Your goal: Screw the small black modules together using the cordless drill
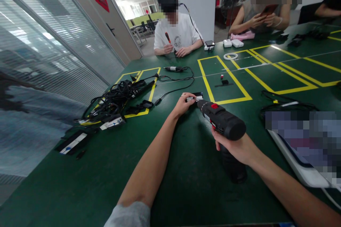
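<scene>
The right hand (236, 147) has its fingers wrapped tight around the grip of a cordless drill (222, 122). The drill is black with a red switch on top and a rounded matte rear cap, and its battery foot rests on the green bench (183, 188). It stands near the middle of the bench, its nose aimed toward the far edge. The left hand (183, 104) lies flat ahead of it, fingers pinched closed on a small flat part (198, 96) that is black with a white patch. The drill's tip meets that part just beside the corner of a yellow taped rectangle (226, 78). A tangle of black cables (117, 99) lies toward the left edge. At the far edge a seated person in a white shirt (177, 33) holds a red-handled screwdriver (167, 37)
</scene>
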The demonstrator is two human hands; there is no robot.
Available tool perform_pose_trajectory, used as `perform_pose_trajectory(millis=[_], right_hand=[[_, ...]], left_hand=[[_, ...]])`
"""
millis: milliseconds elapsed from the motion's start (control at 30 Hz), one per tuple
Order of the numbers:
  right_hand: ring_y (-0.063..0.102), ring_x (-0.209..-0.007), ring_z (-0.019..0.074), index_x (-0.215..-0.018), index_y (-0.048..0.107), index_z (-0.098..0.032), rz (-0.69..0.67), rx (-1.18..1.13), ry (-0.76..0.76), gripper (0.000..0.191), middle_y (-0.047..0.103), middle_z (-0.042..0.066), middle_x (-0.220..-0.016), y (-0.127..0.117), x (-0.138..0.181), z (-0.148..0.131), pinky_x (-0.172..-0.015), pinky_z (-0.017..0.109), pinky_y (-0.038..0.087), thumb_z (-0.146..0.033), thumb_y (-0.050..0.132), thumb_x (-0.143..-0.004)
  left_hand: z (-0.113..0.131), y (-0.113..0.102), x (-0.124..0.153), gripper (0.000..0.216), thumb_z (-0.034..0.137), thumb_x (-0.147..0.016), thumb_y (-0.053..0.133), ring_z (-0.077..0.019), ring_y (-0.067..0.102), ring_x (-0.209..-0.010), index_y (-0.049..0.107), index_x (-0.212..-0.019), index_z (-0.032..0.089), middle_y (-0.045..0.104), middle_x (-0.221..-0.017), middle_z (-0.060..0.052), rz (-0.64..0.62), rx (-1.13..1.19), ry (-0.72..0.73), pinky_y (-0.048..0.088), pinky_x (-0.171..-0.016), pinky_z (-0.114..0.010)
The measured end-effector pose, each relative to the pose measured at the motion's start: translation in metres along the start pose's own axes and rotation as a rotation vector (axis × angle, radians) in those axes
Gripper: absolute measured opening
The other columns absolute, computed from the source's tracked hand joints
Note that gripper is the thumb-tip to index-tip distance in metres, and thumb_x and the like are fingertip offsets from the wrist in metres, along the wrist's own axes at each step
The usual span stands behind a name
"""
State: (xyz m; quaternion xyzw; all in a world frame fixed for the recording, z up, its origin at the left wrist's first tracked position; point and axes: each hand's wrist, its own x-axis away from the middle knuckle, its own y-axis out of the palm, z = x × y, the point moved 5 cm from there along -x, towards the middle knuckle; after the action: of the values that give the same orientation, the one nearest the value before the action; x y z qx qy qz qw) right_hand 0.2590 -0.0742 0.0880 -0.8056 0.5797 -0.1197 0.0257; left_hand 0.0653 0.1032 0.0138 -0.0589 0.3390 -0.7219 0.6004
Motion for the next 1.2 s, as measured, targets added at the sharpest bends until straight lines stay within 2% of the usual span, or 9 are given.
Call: perform_pose_trajectory(millis=[133, 333, 633, 1200], right_hand=[[0.064, -0.059, 0.0205, -0.113, 0.058, -0.021, -0.009, -0.003, -0.009, 0.038, 0.063, 0.000, -0.067, 0.0001, -0.0004, 0.0003, -0.058, 0.035, 0.052, -0.026, 0.059, -0.075], [0.064, -0.057, 0.0199, -0.120, 0.053, -0.020, 0.002, -0.006, -0.010, 0.045, 0.063, -0.001, -0.066, -0.0006, 0.0000, -0.0005, -0.058, 0.034, 0.052, -0.026, 0.060, -0.076], [0.064, -0.056, 0.0183, -0.117, 0.057, -0.019, 0.034, 0.093, -0.026, 0.042, 0.065, 0.001, -0.071, -0.0013, -0.0010, 0.0002, -0.057, 0.032, 0.051, -0.027, 0.059, -0.076], [0.062, -0.057, 0.0177, -0.126, 0.047, -0.018, -0.019, -0.016, 0.043, 0.051, 0.061, -0.002, -0.067, 0.0010, -0.0014, 0.0047, -0.059, 0.033, 0.051, -0.025, 0.059, -0.077]], left_hand=[[0.0011, -0.0002, 0.0001, 0.020, 0.027, -0.081, 0.058, -0.0203, 0.052, -0.108, 0.066, -0.097, 0.019, 0.059, -0.106, -0.006, -0.007, 0.000, 0.011, 0.039, -0.099, -0.035], [0.0012, -0.0002, -0.0002, 0.019, 0.026, -0.081, 0.058, -0.0203, 0.052, -0.108, 0.066, -0.097, 0.019, 0.059, -0.106, -0.006, -0.005, -0.010, 0.007, 0.039, -0.100, -0.035], [0.0005, 0.0002, -0.0007, 0.019, 0.025, -0.081, 0.058, -0.0198, 0.053, -0.105, 0.067, -0.097, 0.017, 0.060, -0.104, -0.007, 0.006, 0.009, 0.025, 0.039, -0.098, -0.034], [0.0021, -0.0002, 0.0002, 0.019, 0.025, -0.081, 0.058, -0.0204, 0.053, -0.105, 0.066, -0.097, 0.018, 0.060, -0.103, -0.006, 0.001, 0.002, 0.014, 0.039, -0.099, -0.035]])
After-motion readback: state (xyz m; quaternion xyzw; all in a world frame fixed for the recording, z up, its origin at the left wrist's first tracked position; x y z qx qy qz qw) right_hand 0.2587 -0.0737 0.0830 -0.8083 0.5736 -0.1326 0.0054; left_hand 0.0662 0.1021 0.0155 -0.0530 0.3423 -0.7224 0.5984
